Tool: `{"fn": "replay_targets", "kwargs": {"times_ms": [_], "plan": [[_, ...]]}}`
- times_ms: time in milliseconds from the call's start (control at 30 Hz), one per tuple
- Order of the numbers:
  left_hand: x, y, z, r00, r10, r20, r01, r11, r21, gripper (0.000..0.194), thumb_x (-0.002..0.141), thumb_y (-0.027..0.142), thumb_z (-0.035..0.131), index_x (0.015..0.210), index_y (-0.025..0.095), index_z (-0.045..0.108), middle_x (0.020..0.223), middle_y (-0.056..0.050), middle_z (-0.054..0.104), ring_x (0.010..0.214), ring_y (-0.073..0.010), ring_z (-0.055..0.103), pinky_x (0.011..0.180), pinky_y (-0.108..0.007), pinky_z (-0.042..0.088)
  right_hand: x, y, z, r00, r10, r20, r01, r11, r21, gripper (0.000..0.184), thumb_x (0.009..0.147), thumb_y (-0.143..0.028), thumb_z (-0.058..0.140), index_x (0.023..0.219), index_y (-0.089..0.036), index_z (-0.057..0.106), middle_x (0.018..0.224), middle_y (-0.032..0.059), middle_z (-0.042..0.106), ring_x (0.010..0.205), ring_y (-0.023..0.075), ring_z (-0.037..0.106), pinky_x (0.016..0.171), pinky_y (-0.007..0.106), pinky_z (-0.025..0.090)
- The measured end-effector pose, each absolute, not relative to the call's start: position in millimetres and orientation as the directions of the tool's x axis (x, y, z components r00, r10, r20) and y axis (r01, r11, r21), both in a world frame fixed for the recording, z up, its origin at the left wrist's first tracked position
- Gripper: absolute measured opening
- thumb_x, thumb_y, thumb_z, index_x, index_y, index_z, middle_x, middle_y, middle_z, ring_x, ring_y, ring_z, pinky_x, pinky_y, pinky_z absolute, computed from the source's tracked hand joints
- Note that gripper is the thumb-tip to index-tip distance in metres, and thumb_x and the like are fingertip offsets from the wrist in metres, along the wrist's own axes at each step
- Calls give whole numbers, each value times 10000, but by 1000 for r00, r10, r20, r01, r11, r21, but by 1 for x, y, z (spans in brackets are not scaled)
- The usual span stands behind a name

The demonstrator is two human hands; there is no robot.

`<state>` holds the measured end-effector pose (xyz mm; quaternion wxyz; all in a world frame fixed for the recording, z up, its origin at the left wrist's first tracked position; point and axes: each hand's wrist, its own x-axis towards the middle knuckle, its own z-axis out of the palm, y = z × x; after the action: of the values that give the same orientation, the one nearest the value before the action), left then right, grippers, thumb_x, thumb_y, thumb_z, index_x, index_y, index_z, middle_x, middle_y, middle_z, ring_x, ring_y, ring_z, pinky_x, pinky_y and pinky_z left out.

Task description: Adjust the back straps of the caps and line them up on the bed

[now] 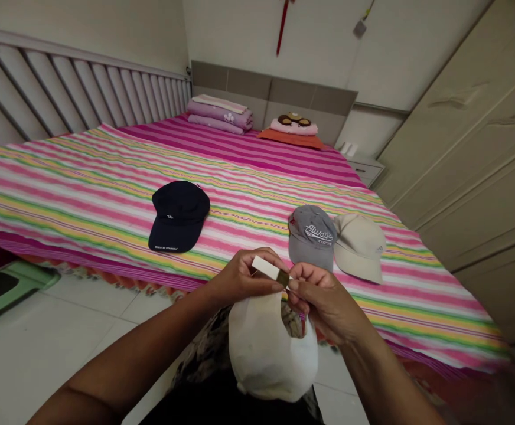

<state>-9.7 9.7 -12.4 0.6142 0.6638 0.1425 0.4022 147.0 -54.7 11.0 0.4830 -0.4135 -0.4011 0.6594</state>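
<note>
Both hands hold a white baseball cap [257,348] in front of my body, its back opening turned up toward me. My left hand [251,274] pinches the cap's white back strap [264,267] close to a brass-coloured buckle [283,278]. On the other side of that buckle, the fingers of my right hand [322,298] are closed on the strap's end. Beyond my hands a grey cap [311,233] with white lettering lies on the bed, touching a beige cap [358,245]. Farther left rests a navy cap [180,215], brim toward me.
A striped sheet covers the bed [107,189]. Folded purple bedding [219,114] and a pink folded item [293,125] on an orange one lie by the headboard [235,82]. A green stool [13,289] stands at left, a wardrobe [470,130] at right.
</note>
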Motion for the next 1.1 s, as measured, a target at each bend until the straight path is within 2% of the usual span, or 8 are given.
{"fn": "replay_targets", "kwargs": {"times_ms": [233, 400, 600, 700, 767, 833, 900, 1100], "plan": [[-10, 13, -21, 529, 772, 352, -445, -101, 890, 222, 607, 230, 730, 805, 151, 667, 760, -24, 588, 691, -118, 553, 622, -239, 426, 158, -54, 5, -296, 929, -224, -195, -288, -938, 290, 748, -436, 604, 781, -151, 564, 591, 14, 597, 473, 96, 495, 458, 214, 344], [-10, 15, -19, 543, 777, 318, -381, -109, 918, 261, 590, 266, 738, 803, 136, 661, 751, -37, 593, 690, -130, 554, 616, -243, 433, 157, -54, 0, -250, 955, -160, -196, -212, -957, 272, 732, -381, 642, 636, -150, 535, 461, -38, 513, 387, 57, 382, 412, 193, 274], [-11, 13, -15, 633, 731, 254, -318, -54, 947, 304, 579, 284, 743, 824, 123, 661, 714, -33, 586, 626, -108, 528, 557, -207, 411, 155, -53, 2, -223, 964, -143, -187, -187, -965, 268, 712, -372, 658, 633, -143, 542, 463, -48, 503, 365, 38, 324, 394, 189, 226], [-17, 20, -15, 734, 649, 199, -327, 80, 942, 473, 593, 415, 719, 967, 135, 646, 823, -80, 622, 683, -145, 562, 597, -232, 430, 158, -53, 3, -208, 964, -165, -167, -201, -965, 260, 717, -370, 650, 633, -152, 538, 443, -56, 483, 353, 42, 308, 375, 189, 226], [-22, 30, -13, 827, 542, 147, -320, 241, 916, 659, 607, 585, 631, 1094, 143, 596, 937, -126, 631, 751, -191, 587, 636, -268, 444, 161, -53, 3, -199, 965, -169, -157, -202, -967, 253, 719, -365, 647, 633, -155, 536, 434, -60, 472, 348, 43, 299, 365, 187, 230], [-24, 42, -9, 901, 426, 79, -252, 369, 895, 777, 610, 709, 512, 1122, 128, 584, 972, -151, 639, 786, -220, 599, 654, -289, 451, 163, -53, 4, -195, 967, -164, -144, -194, -970, 250, 713, -354, 654, 624, -150, 539, 444, -56, 480, 350, 36, 291, 362, 183, 240], [-24, 53, -2, 938, 347, -18, -132, 404, 905, 761, 619, 724, 482, 1040, 109, 633, 915, -143, 663, 772, -217, 609, 657, -287, 453, 165, -52, 6, -195, 966, -170, -123, -196, -973, 254, 707, -344, 660, 605, -146, 538, 449, -50, 485, 351, 31, 289, 359, 180, 253], [-9, 63, 17, 923, 301, -242, 160, 272, 949, 437, 557, 533, 698, 678, 113, 690, 577, -39, 643, 515, -121, 547, 519, -220, 420, 167, -53, 16, -193, 960, -201, -20, -209, -978, 239, 697, -333, 665, 599, -143, 558, 433, -49, 483, 342, 29, 321, 336, 167, 255]]}}
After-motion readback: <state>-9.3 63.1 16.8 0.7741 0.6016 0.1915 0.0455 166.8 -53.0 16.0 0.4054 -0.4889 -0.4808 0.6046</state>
